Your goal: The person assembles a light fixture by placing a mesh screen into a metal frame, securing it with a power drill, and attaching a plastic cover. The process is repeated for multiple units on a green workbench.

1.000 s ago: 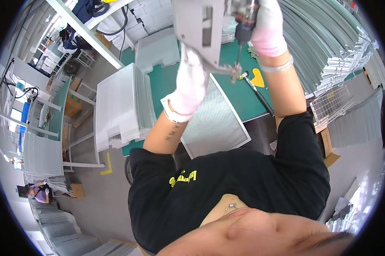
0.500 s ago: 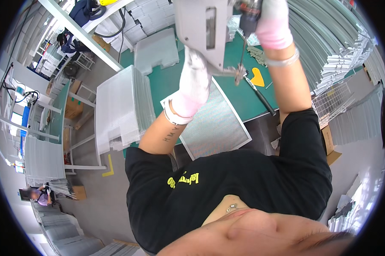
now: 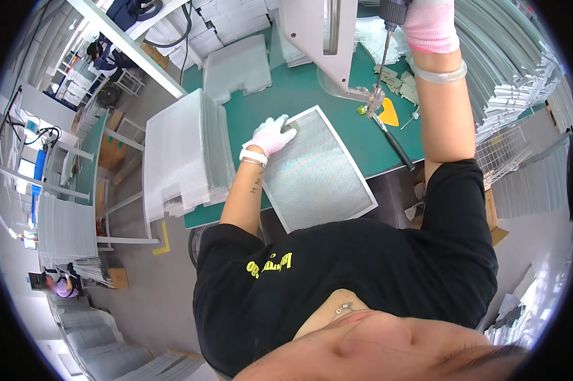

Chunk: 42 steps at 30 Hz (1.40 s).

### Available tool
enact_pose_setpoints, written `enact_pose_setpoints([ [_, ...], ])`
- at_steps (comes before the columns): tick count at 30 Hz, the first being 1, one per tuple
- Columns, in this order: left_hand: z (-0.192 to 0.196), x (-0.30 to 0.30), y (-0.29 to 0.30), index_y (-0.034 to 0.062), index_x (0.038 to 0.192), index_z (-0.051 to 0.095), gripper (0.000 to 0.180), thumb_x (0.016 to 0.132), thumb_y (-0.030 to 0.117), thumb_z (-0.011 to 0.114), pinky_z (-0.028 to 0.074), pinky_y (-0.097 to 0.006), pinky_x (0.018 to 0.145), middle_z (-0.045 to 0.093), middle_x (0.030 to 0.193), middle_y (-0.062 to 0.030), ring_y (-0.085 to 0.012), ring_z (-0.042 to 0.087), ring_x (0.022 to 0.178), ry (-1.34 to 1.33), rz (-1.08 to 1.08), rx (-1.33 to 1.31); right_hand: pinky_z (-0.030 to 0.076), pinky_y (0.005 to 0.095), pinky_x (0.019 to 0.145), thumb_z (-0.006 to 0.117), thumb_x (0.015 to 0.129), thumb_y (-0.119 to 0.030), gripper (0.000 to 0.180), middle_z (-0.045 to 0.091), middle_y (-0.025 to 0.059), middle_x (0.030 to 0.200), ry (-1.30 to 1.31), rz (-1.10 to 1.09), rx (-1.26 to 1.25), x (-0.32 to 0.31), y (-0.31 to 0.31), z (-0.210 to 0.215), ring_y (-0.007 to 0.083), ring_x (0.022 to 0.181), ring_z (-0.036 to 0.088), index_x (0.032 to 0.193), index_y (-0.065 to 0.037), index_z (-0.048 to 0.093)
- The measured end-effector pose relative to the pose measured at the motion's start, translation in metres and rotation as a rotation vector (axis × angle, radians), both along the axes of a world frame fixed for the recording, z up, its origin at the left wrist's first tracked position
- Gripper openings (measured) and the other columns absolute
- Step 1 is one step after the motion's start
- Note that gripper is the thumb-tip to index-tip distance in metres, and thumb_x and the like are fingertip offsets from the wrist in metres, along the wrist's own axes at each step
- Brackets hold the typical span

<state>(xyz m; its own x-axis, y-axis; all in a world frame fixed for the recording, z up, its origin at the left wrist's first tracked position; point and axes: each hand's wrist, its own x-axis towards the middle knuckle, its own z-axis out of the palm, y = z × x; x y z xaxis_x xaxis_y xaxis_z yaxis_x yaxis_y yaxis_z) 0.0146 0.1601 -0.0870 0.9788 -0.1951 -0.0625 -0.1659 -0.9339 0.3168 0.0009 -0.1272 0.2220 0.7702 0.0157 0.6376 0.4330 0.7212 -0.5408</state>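
My left hand, in a white and pink glove, is at the upper left corner of a mesh panel with a white frame. A small grey-green piece shows between its fingers, at the panel's corner. My right hand, gloved too, is at the top edge beside a power screwdriver, gripping it; its fingertips are out of the picture. The long thin bit of the tool points down toward a small clear bracket at the end of a pale slotted metal arm.
On the green table lie a black-handled hammer, a yellow scraper and several grey-green pieces. Stacked mesh sheets stand at the left. Long metal strips fill the far right. Another person is at the far left.
My left hand has come down from beside the pale metal arm to the panel's corner. My right hand and the screwdriver appear further up and to the right.
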Motion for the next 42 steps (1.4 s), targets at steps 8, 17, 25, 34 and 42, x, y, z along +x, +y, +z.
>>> enact_pose_setpoints([
  [8, 0.079, -0.054, -0.035, -0.0006, 0.081, 0.063, 0.023, 0.076, 0.021, 0.070, 0.051, -0.043, 0.074, 0.059, 0.104, -0.0204, -0.0358, 0.063, 0.086, -0.512, -0.029, -0.288, 0.047, 0.0179, 0.048, 0.063, 0.097, -0.034, 0.023, 0.063, -0.0015, 0.078, 0.014, -0.147, -0.082, 0.004, 0.011, -0.010, 0.0053, 0.059, 0.060, 0.098, -0.012, 0.061],
  [17, 0.068, -0.158, -0.059, 0.0086, 0.078, 0.063, 0.030, 0.062, 0.028, 0.079, 0.046, -0.043, 0.074, 0.065, 0.105, -0.0086, -0.0266, 0.063, 0.079, -0.655, -0.212, -0.249, 0.047, 0.0203, 0.055, 0.056, 0.099, -0.041, 0.031, 0.062, 0.0013, 0.081, 0.108, 0.005, -0.079, -0.044, 0.054, -0.065, 0.0095, 0.064, 0.059, 0.105, -0.010, 0.057],
  [25, 0.072, -0.172, -0.059, 0.0158, 0.094, 0.070, 0.032, 0.064, 0.028, 0.076, 0.044, -0.042, 0.068, 0.062, 0.081, -0.0014, -0.0255, 0.061, 0.076, -0.594, -0.189, -0.280, 0.045, 0.0219, 0.053, 0.052, 0.098, -0.052, 0.044, 0.057, 0.0044, 0.084, 0.157, 0.101, -0.095, -0.053, 0.073, -0.107, 0.0113, 0.063, 0.057, 0.107, -0.008, 0.053],
  [34, 0.069, -0.174, -0.055, 0.0110, 0.093, 0.069, 0.030, 0.064, 0.017, 0.062, 0.042, -0.040, 0.061, 0.061, 0.083, -0.0031, -0.0249, 0.059, 0.074, -0.588, -0.260, -0.168, 0.044, 0.0221, 0.054, 0.052, 0.099, -0.050, 0.065, 0.055, 0.0052, 0.084, 0.263, 0.160, -0.010, -0.063, 0.082, -0.096, 0.0120, 0.064, 0.057, 0.147, -0.010, 0.033],
  [42, 0.059, -0.170, -0.053, 0.0081, 0.095, 0.072, 0.037, 0.060, 0.010, 0.061, 0.040, -0.042, 0.061, 0.058, 0.072, -0.0041, -0.0263, 0.057, 0.067, -0.657, -0.311, -0.322, 0.044, 0.0211, 0.051, 0.053, 0.099, -0.049, 0.054, 0.055, 0.0049, 0.082, 0.199, 0.171, -0.115, -0.054, 0.075, -0.108, 0.0109, 0.059, 0.055, 0.132, -0.006, 0.047],
])
